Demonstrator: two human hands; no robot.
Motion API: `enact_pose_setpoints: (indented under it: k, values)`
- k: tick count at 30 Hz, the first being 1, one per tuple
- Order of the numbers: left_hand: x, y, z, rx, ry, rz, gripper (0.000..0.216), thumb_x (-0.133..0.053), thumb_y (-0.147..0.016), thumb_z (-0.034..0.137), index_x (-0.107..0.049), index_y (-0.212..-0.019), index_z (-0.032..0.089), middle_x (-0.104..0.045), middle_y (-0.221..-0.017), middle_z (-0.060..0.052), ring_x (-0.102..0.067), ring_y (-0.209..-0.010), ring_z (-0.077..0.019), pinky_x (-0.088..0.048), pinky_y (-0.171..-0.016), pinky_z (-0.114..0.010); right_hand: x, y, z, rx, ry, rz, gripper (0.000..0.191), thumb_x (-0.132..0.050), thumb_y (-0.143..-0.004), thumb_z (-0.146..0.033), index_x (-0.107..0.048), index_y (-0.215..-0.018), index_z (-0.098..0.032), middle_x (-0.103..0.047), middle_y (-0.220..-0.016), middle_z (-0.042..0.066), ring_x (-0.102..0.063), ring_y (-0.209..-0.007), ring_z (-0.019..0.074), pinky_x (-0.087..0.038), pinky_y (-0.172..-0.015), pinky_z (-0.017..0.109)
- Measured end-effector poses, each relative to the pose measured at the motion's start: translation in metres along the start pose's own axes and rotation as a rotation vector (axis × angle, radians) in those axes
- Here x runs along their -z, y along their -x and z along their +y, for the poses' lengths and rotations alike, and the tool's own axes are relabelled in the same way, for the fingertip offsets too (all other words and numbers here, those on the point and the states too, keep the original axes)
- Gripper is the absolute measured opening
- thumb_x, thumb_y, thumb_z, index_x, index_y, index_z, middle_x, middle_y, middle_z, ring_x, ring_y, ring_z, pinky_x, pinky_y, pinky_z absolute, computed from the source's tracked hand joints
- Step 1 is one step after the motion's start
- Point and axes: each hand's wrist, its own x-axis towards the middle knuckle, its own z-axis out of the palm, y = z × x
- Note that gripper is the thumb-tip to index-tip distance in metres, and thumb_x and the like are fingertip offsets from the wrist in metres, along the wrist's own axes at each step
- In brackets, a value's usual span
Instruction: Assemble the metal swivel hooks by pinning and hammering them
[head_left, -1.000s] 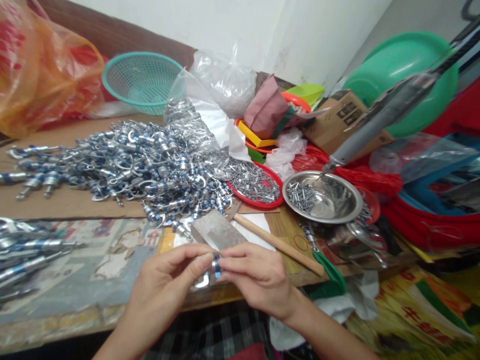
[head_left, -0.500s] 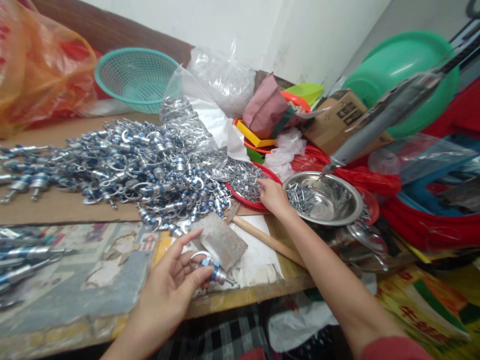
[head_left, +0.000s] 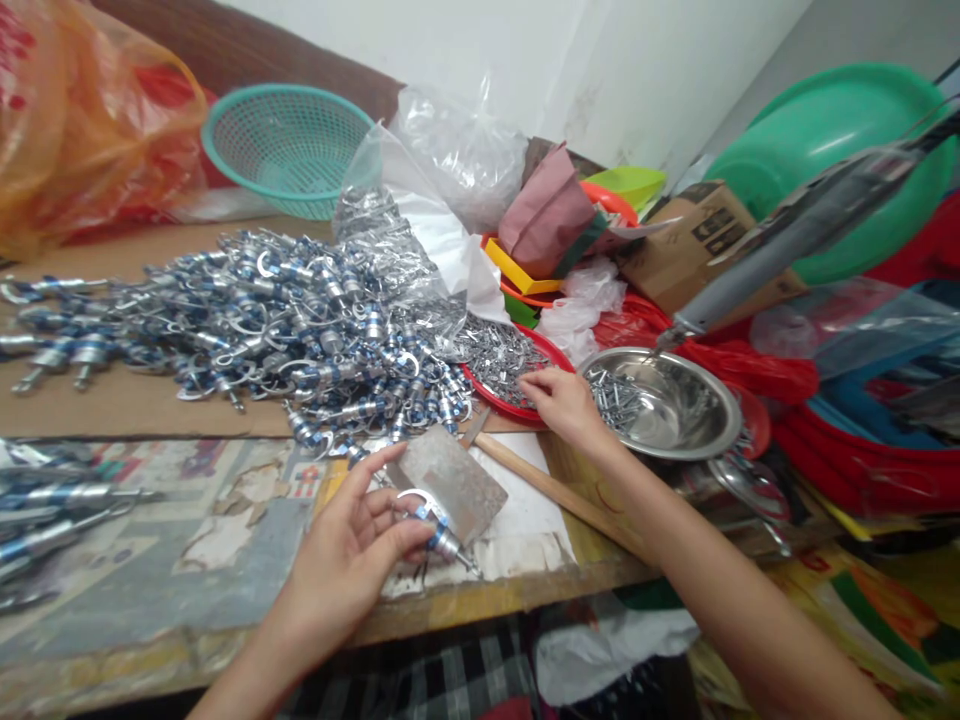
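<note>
My left hand [head_left: 352, 550] holds a small silver-and-blue metal fitting [head_left: 433, 525] between thumb and fingers, just above the table's front edge and beside a flat grey metal block [head_left: 457, 482]. My right hand [head_left: 566, 400] reaches out to the red dish [head_left: 491, 385] of small silver pieces, fingers curled down into them at the dish's right rim. What the fingertips pinch is too small to see. A steel bowl [head_left: 675, 405] with several screws sits just right of that hand.
A big heap of finished silver-and-blue fittings [head_left: 285, 320] covers the cardboard at the left and middle. A wooden-handled tool [head_left: 555, 490] lies by the block. A teal basket [head_left: 289, 145], plastic bags, a hanging power screwdriver [head_left: 787, 240] and green and red basins crowd the back and right.
My right hand has left the fitting and stretched out to the red dish, where it now dips its fingers in. My left hand keeps the fitting alone.
</note>
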Motion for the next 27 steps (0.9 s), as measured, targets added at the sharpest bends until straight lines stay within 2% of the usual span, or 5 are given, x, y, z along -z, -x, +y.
enact_pose_setpoints:
  k: [2, 4, 8, 19, 27]
  values:
    - [-0.001, -0.001, 0.002, -0.002, -0.006, 0.006, 0.072, -0.072, -0.061, 0.023, -0.037, -0.123, 0.017, -0.064, -0.070, 0.002, -0.063, -0.063, -0.0144, -0.052, -0.054, -0.023, 0.007, 0.029, -0.026, 0.090, -0.112, -0.017, 0.016, -0.054, -0.085, -0.023, -0.070, -0.084, -0.020, -0.070, -0.079, 0.001, -0.064, -0.070, 0.0124, -0.050, -0.066, 0.022]
    - [-0.002, -0.001, 0.003, -0.007, -0.013, 0.014, 0.071, -0.073, -0.060, 0.023, -0.039, -0.121, 0.016, -0.065, -0.068, 0.002, -0.062, -0.061, -0.0141, -0.051, -0.053, -0.022, 0.010, 0.058, -0.053, 0.335, -0.345, 0.018, 0.013, -0.056, -0.082, -0.018, -0.069, -0.081, -0.018, -0.069, -0.076, 0.003, -0.063, -0.069, 0.0131, -0.050, -0.064, 0.023]
    - [-0.002, -0.001, 0.002, -0.036, -0.024, 0.028, 0.068, -0.073, -0.059, 0.024, -0.041, -0.119, 0.016, -0.065, -0.066, 0.002, -0.062, -0.060, -0.0145, -0.050, -0.052, -0.023, 0.002, 0.090, -0.084, 0.562, -0.304, 0.088, 0.021, -0.048, -0.081, -0.007, -0.067, -0.084, -0.016, -0.067, -0.077, 0.008, -0.060, -0.071, 0.0168, -0.048, -0.064, 0.027]
    - [-0.003, -0.001, 0.000, -0.046, 0.028, 0.015, 0.067, -0.074, -0.059, 0.023, -0.042, -0.117, 0.016, -0.066, -0.066, 0.003, -0.063, -0.062, -0.0146, -0.052, -0.055, -0.024, 0.010, 0.105, -0.100, 0.547, -0.020, -0.096, 0.021, -0.047, -0.074, -0.002, -0.060, -0.085, -0.013, -0.057, -0.078, 0.008, -0.050, -0.072, 0.0209, -0.043, -0.062, 0.032]
    - [-0.001, 0.000, 0.001, -0.024, 0.027, -0.003, 0.070, -0.075, -0.059, 0.024, -0.041, -0.120, 0.016, -0.067, -0.066, 0.002, -0.063, -0.060, -0.0142, -0.053, -0.055, -0.024, 0.012, 0.108, -0.074, 0.456, -0.297, -0.197, 0.037, -0.041, -0.084, -0.002, -0.057, -0.111, -0.021, -0.055, -0.090, 0.005, -0.052, -0.082, 0.0165, -0.045, -0.069, 0.026]
